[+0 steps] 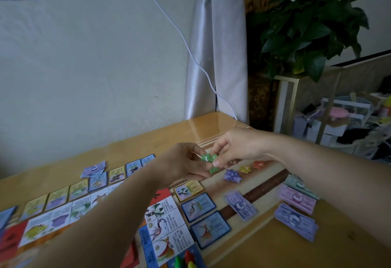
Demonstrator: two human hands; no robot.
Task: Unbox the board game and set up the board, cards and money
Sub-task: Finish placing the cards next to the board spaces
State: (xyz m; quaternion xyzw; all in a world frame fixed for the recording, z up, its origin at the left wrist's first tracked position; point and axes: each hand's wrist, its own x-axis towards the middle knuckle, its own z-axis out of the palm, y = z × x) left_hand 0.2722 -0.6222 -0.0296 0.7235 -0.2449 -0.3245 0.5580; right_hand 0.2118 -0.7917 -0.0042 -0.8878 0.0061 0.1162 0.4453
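Green star-shaped tokens (208, 158), plastic by the look, are held at mid-frame, lifted clear of the table (135, 140). The left hand (182, 166) has its fingers curled round the lower piece. The right hand (237, 149) pinches the upper one between thumb and fingertips. At least two green pieces show; more may hide inside the fingers.

Step in hand, as I read it: sorting tokens by colour, with the green lot being pulled apart. Next move likely calls for a clean separation, then setting green down at the lower-left end of the token line, beside purple and clear of the cards.

Token line just right of the hands, three colours:
- purple tokens (232, 176), a small heap
- yellow token (245, 169)
- orange token (259, 164)

Board (165, 214) lies open at lower centre, partly under the left forearm.
- Three cards right of the board (197, 206), in a column.
- A row of cards along its far edge (57, 196), about eight; the arm covers some.
- Money stacks (297, 199): four at right, one at upper left of the board, five in all.
- Pawns (184, 260) at the bottom edge: green, red, yellow.
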